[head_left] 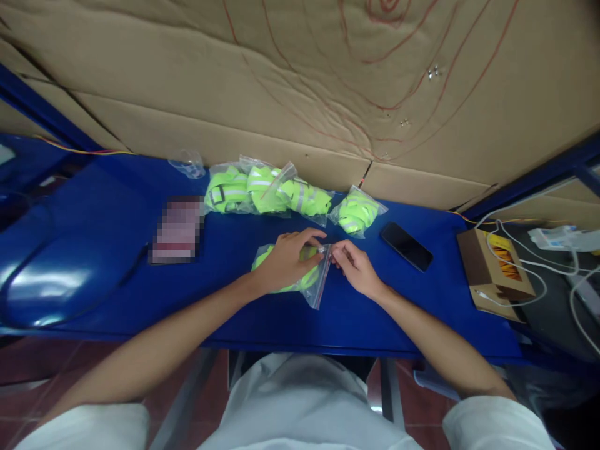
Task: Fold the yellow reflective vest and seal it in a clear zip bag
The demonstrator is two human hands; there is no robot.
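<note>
A clear plastic zip bag (pixel 319 289) with a neon-yellow reflective strap (pixel 287 289) inside lies on the blue table, its mouth toward the right. My left hand (pixel 288 259) rests over the bag, thumb and fingers curved about it near the mouth, covering much of the strap. At the upper corner of the zip edge, my right hand (pixel 352 265) is closed, its thumb and fingertips pinching the plastic. Just beyond my hands sits another bagged yellow strap (pixel 359 212).
Several bagged yellow straps (pixel 267 187) lie in a row along the cardboard wall (pixel 187 134). A black phone (pixel 407 246) is to the right, before a cardboard box (pixel 492 275) with white cables. A blurred pinkish item (pixel 177 230) and an empty plastic bag (pixel 188 165) lie left.
</note>
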